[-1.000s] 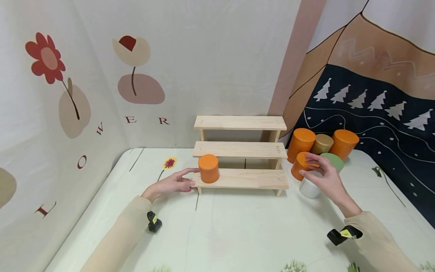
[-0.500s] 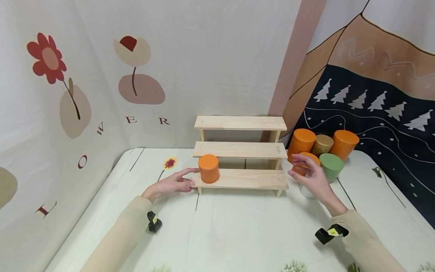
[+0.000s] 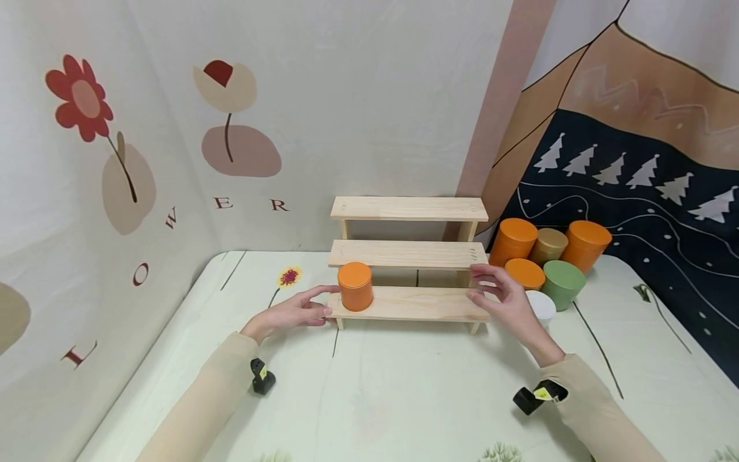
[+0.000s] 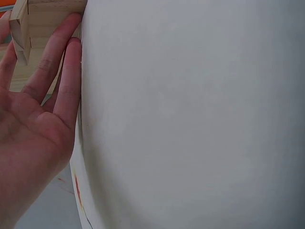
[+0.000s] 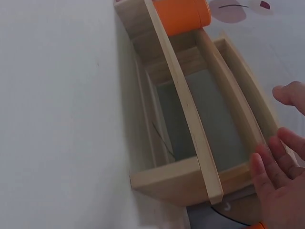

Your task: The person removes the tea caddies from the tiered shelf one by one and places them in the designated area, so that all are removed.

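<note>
A three-tier wooden display stand (image 3: 410,256) is set against the back cloth. On the left part of its lowest step stands an orange lidded canister (image 3: 355,286). My left hand (image 3: 294,310) is at that step's left end, and in the left wrist view its extended fingers (image 4: 66,76) reach beside and beneath the board. By the stand's right end is my right hand (image 3: 508,301), holding nothing, with thumb and fingers spread apart. In the right wrist view its fingertips (image 5: 269,155) appear close by the stand's boards.
Right of the stand is a cluster: several orange canisters (image 3: 586,246), a gold one (image 3: 548,246), a green one (image 3: 564,284) and a white one (image 3: 541,307), partly hidden by my right hand. Printed cloths cover the table (image 3: 381,385) and the walls.
My right hand has moved left from above the white canister to the stand's right end, bringing the green and front orange canisters into fuller view. The left hand has stayed in place.
</note>
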A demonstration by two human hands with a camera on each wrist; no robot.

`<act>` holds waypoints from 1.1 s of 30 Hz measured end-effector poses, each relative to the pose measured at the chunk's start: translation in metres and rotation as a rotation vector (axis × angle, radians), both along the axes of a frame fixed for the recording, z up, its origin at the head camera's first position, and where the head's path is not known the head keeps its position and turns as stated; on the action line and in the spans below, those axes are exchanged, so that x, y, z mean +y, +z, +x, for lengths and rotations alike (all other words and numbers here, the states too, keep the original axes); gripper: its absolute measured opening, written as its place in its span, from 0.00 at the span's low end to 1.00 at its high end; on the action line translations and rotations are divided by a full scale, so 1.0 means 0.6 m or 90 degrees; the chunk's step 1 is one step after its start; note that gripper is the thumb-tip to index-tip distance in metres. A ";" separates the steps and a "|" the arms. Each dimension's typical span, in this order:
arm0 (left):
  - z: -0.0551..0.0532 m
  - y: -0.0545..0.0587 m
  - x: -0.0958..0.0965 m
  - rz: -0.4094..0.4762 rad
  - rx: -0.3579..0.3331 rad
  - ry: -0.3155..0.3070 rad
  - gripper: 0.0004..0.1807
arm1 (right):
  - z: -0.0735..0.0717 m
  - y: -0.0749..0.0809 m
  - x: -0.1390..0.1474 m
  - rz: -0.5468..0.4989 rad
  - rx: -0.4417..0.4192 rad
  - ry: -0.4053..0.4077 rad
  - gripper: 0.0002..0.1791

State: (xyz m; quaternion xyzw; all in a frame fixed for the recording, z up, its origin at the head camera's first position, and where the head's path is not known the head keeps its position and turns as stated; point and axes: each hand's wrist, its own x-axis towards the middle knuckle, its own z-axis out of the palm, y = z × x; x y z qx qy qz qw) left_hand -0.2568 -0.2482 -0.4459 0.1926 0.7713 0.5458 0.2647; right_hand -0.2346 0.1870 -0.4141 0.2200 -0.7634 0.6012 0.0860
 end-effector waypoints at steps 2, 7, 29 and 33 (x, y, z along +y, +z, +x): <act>0.000 0.000 0.000 -0.002 0.003 0.000 0.34 | -0.001 -0.002 -0.006 -0.002 0.006 0.006 0.25; -0.001 -0.002 0.000 -0.003 0.007 -0.002 0.33 | -0.003 -0.008 -0.021 -0.010 0.012 0.015 0.25; 0.002 0.002 -0.001 -0.004 0.003 0.004 0.34 | -0.014 -0.012 -0.102 -0.026 -0.020 0.068 0.27; 0.002 0.001 -0.001 -0.001 0.004 0.001 0.34 | -0.014 -0.011 -0.121 -0.037 -0.028 0.082 0.27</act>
